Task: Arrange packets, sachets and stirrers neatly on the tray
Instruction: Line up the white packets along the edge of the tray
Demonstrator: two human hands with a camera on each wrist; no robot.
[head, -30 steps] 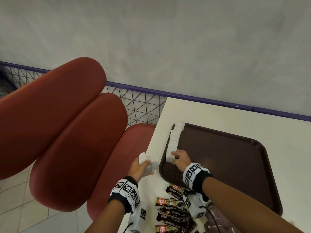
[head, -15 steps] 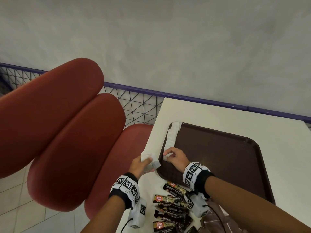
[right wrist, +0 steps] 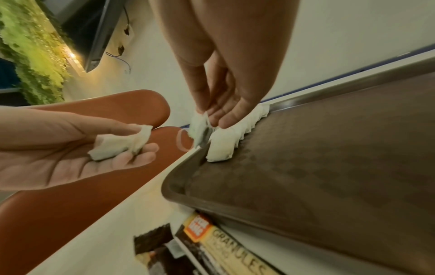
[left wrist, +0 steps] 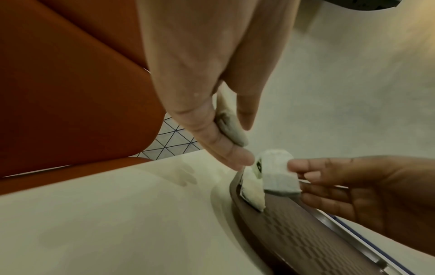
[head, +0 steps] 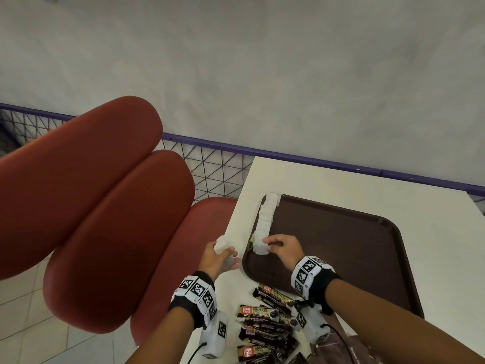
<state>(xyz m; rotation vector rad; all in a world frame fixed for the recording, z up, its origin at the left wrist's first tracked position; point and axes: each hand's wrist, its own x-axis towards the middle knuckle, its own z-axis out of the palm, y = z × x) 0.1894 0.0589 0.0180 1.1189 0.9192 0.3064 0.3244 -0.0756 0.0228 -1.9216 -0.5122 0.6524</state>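
Right hand: a white sachet is pinched between thumb and fingertips of the right hand, at the near end of the row on the tray
Left hand: a small bunch of spare sachets is cradled in the curled fingers of the left hand, held over the bench edge, just beside the tray's left rim
Row of sachets: a white line is laid along the tray's left edge, each piece overlapping the next
Handling of sachets: judged very light, soft and pillowy, with a papery, woven-looking skin; easily crushed or torn, so only a gentle grip is called for
Where to take hold: best pinched at an upper edge or corner, so that the bottom can be set down against the last piece
Risk: the row could be nudged out of line by a fingertip, since nothing weighs it down
Coffee packets: a loose pile of dark stick packets is left on the bench near the tray's front rim; judged glossy, slippery, stiffer than the sachets, and best taken by the long sides
Stirrers: none can be made out
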